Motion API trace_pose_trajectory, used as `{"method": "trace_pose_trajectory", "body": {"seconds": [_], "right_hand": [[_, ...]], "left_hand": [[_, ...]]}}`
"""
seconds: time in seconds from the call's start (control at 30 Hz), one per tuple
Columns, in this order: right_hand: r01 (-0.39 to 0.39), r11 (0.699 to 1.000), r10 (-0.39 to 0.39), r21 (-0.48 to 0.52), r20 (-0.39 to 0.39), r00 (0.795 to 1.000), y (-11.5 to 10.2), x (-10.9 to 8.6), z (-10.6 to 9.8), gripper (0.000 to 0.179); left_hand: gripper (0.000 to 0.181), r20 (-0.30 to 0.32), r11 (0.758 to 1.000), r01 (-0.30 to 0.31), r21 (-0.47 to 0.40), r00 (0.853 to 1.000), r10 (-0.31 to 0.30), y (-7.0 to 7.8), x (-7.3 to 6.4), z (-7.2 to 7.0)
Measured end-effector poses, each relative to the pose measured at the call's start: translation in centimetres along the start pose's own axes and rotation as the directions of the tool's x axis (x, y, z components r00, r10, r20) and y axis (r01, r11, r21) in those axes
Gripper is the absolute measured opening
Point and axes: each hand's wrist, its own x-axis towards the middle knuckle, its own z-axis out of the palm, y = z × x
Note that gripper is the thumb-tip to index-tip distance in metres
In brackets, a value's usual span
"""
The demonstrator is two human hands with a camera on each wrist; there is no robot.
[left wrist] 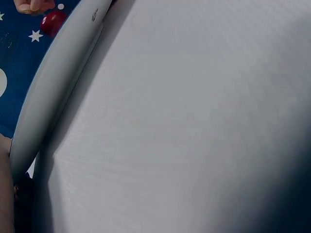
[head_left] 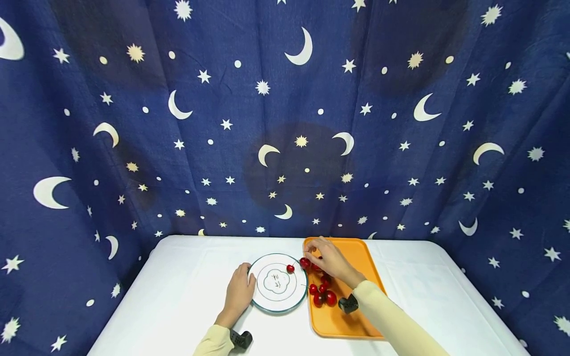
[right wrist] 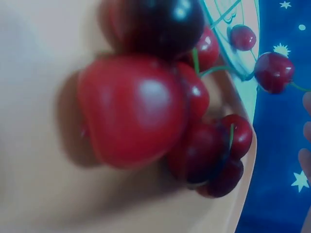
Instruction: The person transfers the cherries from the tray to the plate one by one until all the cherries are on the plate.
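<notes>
My right hand (head_left: 331,259) pinches the green stem of a cherry (right wrist: 274,73), which hangs beside the far right rim of the plate. In the left wrist view the same hand's fingertips (left wrist: 34,6) show just above that red cherry (left wrist: 52,23). A round white plate with a blue-green rim (head_left: 277,299) is gripped at its left edge by my left hand (head_left: 239,291). One small cherry (head_left: 290,268) lies on the plate near its upper right. More cherries (right wrist: 131,109) are clustered along the tray's left side, below my right hand.
An orange tray (head_left: 358,257) lies right of the plate, its left edge close to the plate's rim. Both stand on a white-covered table (head_left: 187,267). Behind hangs a blue curtain (head_left: 240,188) with moons and stars. Dark wrist cameras (head_left: 348,303) sit on both wrists.
</notes>
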Motion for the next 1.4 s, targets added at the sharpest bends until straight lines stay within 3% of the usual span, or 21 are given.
{"method": "trace_pose_trajectory", "body": {"seconds": [0.57, 0.73, 0.9, 1.07, 1.4], "right_hand": [[-0.032, 0.999, 0.031, 0.014, 0.038, 0.999, -0.2, -0.1, 1.0, 0.011], [-0.082, 0.996, 0.080, 0.023, 0.086, 0.993, 0.5, -0.4, 1.0, 0.007], [-0.128, 0.991, 0.122, 0.034, 0.156, 0.980, 0.8, -1.1, 0.8, 0.015], [-0.112, 0.992, 0.096, 0.054, 0.233, 0.968, 0.9, -1.6, 0.5, 0.020], [-0.013, 0.998, -0.007, 0.066, 0.294, 0.956, 0.4, -1.5, 0.0, 0.020]], "left_hand": [[0.026, -0.024, 1.000, -0.021, 0.007, 0.999, 0.021, -0.2, 0.4, 0.2], [0.026, -0.027, 1.000, -0.023, 0.007, 0.999, 0.023, -0.2, 0.4, 0.1], [0.026, -0.018, 1.000, -0.019, 0.011, 1.000, 0.020, -0.3, 0.3, 0.0], [0.025, -0.017, 1.000, -0.009, 0.016, 1.000, 0.009, -0.2, 0.1, 0.0], [0.028, 0.007, 1.000, 0.012, 0.026, 1.000, -0.012, -0.2, 0.3, 0.0]]}}
